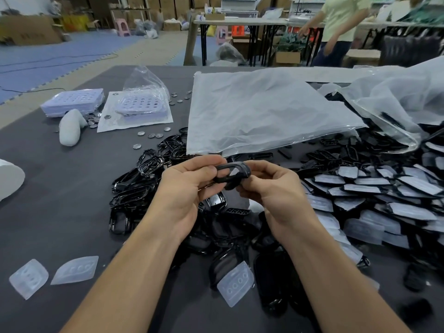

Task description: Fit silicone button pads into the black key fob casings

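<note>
Pinched at its two ends by the left grip [187, 186] and the right grip [271, 188], fingers curled round it, one black casing [231, 174] is held above the heap of casings [144, 179] on the desk [60, 188]. Seating is judged the step in hand; whether a pad is already inside cannot be told. If none is, the loose silicone pad [236, 283] between the forearms would need aligning and pressing home.

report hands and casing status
One black key fob casing pinched between left hand and right hand. Pad seated: cannot tell. Loose silicone button pad nearby, not in the way.
</note>
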Demonstrator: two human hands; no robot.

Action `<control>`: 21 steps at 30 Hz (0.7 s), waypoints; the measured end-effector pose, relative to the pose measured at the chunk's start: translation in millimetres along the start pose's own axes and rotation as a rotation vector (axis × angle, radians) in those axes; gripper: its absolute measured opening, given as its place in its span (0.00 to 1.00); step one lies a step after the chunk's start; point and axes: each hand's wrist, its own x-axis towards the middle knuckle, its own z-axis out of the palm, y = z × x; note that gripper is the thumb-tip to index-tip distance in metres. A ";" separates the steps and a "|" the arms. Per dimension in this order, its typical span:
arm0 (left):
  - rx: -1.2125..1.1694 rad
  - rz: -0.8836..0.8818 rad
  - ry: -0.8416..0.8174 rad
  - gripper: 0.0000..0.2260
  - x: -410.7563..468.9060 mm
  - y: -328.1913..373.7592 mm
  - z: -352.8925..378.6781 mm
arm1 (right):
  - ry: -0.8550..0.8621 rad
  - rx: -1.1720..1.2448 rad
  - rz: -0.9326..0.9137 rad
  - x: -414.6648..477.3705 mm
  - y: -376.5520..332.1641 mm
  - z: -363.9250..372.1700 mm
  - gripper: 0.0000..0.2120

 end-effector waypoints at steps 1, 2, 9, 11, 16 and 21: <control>-0.003 -0.003 0.008 0.20 -0.4 -0.8 1.5 | -0.011 0.021 0.006 -0.8 -0.4 1.2 0.12; -0.020 -0.009 0.019 0.19 -0.5 -1.4 3.0 | -0.026 0.042 0.009 -1.6 -0.4 2.3 0.13; -0.198 -0.002 0.106 0.15 1.6 5.0 -3.4 | -0.125 0.172 0.099 1.5 -2.5 2.3 0.15; -0.149 0.033 0.072 0.10 -0.5 5.4 -4.3 | -0.168 0.169 0.136 2.0 -2.8 2.1 0.15; -0.008 0.073 -0.116 0.14 -5.3 6.7 -5.8 | -0.150 0.038 0.095 4.8 -0.9 -3.9 0.19; 0.202 0.123 -0.122 0.16 -5.7 7.7 -9.4 | -0.043 0.015 0.104 9.2 -2.4 -3.0 0.13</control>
